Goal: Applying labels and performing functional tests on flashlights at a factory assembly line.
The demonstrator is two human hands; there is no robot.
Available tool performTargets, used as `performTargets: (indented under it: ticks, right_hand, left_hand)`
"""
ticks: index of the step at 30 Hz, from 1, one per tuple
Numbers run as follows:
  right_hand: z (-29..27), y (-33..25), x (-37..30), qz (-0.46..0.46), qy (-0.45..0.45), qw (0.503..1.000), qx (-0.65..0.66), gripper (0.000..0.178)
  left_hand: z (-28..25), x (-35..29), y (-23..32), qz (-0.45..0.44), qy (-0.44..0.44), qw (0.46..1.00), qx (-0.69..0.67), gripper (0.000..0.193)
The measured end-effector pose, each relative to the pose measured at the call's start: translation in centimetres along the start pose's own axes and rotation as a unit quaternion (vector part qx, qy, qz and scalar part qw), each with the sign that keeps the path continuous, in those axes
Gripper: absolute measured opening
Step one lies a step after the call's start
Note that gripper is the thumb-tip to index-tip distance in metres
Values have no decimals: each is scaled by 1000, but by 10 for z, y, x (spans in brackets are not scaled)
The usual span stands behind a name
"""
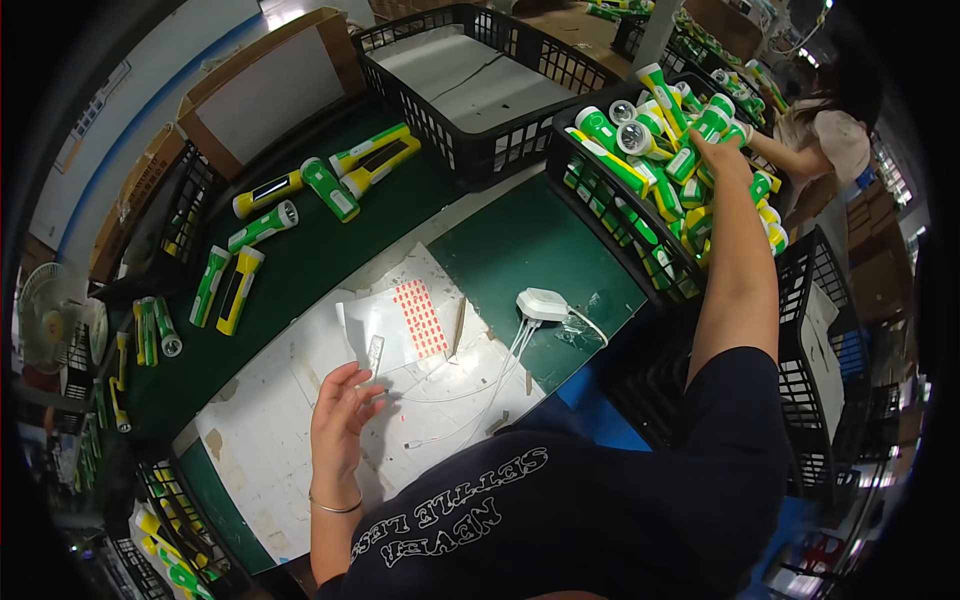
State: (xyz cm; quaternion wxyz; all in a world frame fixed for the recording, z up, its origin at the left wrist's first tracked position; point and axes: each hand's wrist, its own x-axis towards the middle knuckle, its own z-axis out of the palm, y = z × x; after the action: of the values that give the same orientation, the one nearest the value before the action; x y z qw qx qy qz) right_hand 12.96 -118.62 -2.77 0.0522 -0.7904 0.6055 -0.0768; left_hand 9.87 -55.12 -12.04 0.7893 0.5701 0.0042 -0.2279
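My left hand (343, 405) is raised over the white-covered part of the table, fingers curled. A small pale strip (376, 354) stands out from between its thumb and fingertips; its exact kind is too small to tell. My right arm stretches to the far right, where my right hand (722, 156) closes around a green and white flashlight (714, 116) on the heap. That heap of green, yellow and white flashlights fills a black plastic basket (612, 222). Some of my right fingers are hidden among the flashlights.
A white charger block (541, 304) with several cables lies on the green table (500, 235). Near it is a red-dotted sticker sheet (420, 318). More flashlights (330, 189) lie at the back left. Another black basket (500, 150) stands behind. A person (835, 150) sits beyond the full basket.
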Motion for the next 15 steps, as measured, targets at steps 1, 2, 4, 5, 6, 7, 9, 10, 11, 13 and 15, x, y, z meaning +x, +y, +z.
performTargets:
  ticks: [1,2,4,5,6,7,9,10,11,13,15]
  right_hand:
    - [0,4,1,-21,3,999,-31,117]
    - [-1,8,1,-30,1,997,-64,114]
    - [-14,11,-6,-80,-49,990,-103,110]
    - [-26,11,-9,-91,-89,986,-109,107]
    - [-37,4,-17,-106,-129,979,-116,103]
    - [-36,-3,-25,-113,-65,985,-114,88]
    - [-48,-10,-47,-149,148,974,-91,80]
    - [-51,-25,-61,-201,211,956,-35,76]
    - [-54,-43,-77,-258,203,944,16,71]
    - [-45,-100,-151,-427,212,868,135,57]
    - [-17,-155,-219,-564,128,795,183,49]
  left_hand:
    - [0,2,1,-2,-4,1000,2,39]
    - [1,4,2,-5,-13,1000,1,39]
    - [-1,5,3,-11,-21,1000,-3,38]
    - [-2,7,3,-15,-27,1000,0,38]
    - [-5,7,2,-19,-29,999,0,37]
    - [-7,5,2,-18,-17,1000,-3,37]
    - [-11,10,1,-24,-34,999,1,37]
    - [-10,10,1,-19,-46,999,-5,36]
    - [-9,12,0,-21,-48,999,0,36]
    - [-9,15,1,-22,-56,998,3,35]
    - [-11,12,5,-21,-52,998,14,34]
